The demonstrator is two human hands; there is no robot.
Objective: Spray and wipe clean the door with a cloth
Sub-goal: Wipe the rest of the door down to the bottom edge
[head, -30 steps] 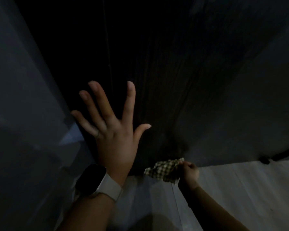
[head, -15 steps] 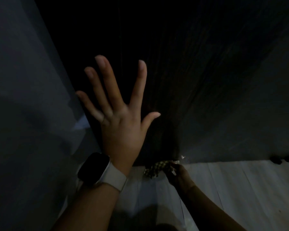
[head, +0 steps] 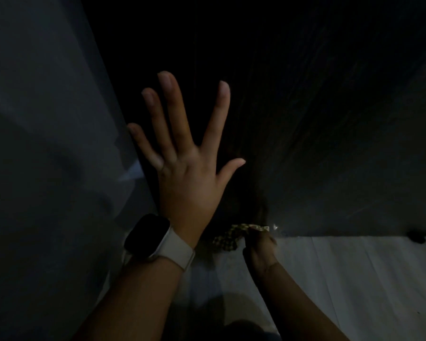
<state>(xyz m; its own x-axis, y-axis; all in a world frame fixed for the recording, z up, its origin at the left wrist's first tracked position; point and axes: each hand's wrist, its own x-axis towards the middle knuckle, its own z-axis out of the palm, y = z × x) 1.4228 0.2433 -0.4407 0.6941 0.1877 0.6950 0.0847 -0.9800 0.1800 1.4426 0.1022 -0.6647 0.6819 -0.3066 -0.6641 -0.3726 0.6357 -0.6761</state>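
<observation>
Dark wood, almost black in this light, fills the upper frame: that's the door [head: 305, 107], faint vertical grain running down it to a bottom edge just above the floor. The left hand [head: 187, 173] is laid against it, fingers straight and fanned wide, thumb out to the side. I'd say it is bracing the panel so it doesn't swing while the other hand works low down. A watch [head: 148, 236] with a dark square face and a pale smooth strap sits on that wrist.

Down at the foot of the door, the right hand [head: 260, 249] has the cloth [head: 234, 236] bunched up and gripped, holding it right at the door's lower edge where it meets the floor. The exact finger positions are lost in shadow, but the fabric is clearly gathered in that hand. It's a checked cloth, pale and dark squares, soft and crumpled, the sort that folds into a pad for rubbing.

The floor [head: 354, 279] is pale, with long straight seams like boards or tiles. To the left stands a smooth grey wall [head: 35, 143], plain and flat. No spray bottle shows anywhere in view.

My read: this is the wiping stage, working the very bottom strip, low enough that the person is bent well down over it.
</observation>
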